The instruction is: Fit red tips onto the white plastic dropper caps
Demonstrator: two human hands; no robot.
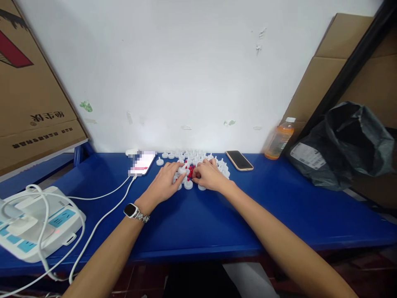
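Several small white plastic caps [194, 156] lie spread on the blue table [198, 215] near the wall, around a little heap of red pieces [190, 171]. My left hand [164, 182], with a watch on its wrist, pinches one white cap [182, 169] at the heap's left side. Opposite it, my right hand [209, 175] has its fingertips closed at the red pieces; what they hold is too small to make out. Both hands almost meet over the heap.
A phone on a white charging cable [143, 162] lies left of the caps, a second phone [239, 160] right of them. An orange drink bottle [278, 139] and a black bag [341, 145] stand at right. A white power strip [34, 223] sits front left. Cardboard boxes [31, 91] lean on both sides.
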